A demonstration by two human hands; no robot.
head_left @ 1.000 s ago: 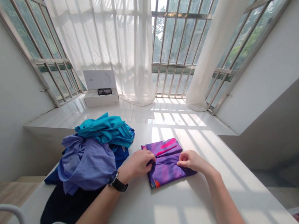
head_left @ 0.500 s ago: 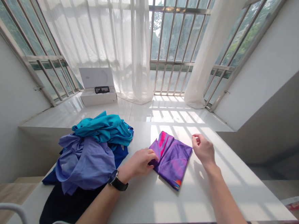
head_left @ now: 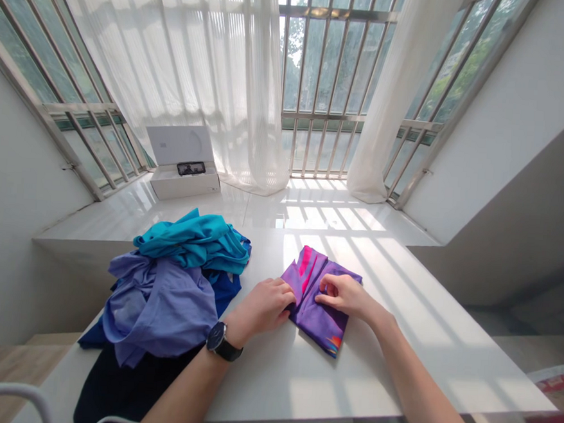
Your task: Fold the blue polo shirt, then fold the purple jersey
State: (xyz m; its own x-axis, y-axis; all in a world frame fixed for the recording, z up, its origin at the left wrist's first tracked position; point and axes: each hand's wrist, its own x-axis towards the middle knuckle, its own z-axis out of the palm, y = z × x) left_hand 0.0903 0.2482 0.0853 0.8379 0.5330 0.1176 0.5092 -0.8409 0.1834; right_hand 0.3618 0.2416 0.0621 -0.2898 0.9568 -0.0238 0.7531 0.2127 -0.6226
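Note:
A folded purple garment (head_left: 329, 327) with a pink stripe and a small orange-blue print at one corner lies flat on the white table. My left hand (head_left: 270, 304), a black watch on its wrist, grips the garment's left edge with fingers curled round it. Over the garment's middle is my right hand (head_left: 348, 296), its fingers bent and a gap showing between thumb and forefinger. Those fingertips are at the cloth's surface, with no fabric visible between them. Left of my left hand sits a heap of loose clothes, with a teal garment (head_left: 193, 237) on top and a periwinkle garment (head_left: 159, 306) in front.
Under the heap a black cloth or surface (head_left: 110, 386) shows. An opened white box (head_left: 184, 185) with a dark device in it stands on the sill behind the table (head_left: 464, 372). White curtains (head_left: 185, 69) hang before barred windows. A white curved rail (head_left: 3, 390) is at lower left.
My right hand has moved left from beside the garment's right corner to over its middle. The left hand stays at the left edge.

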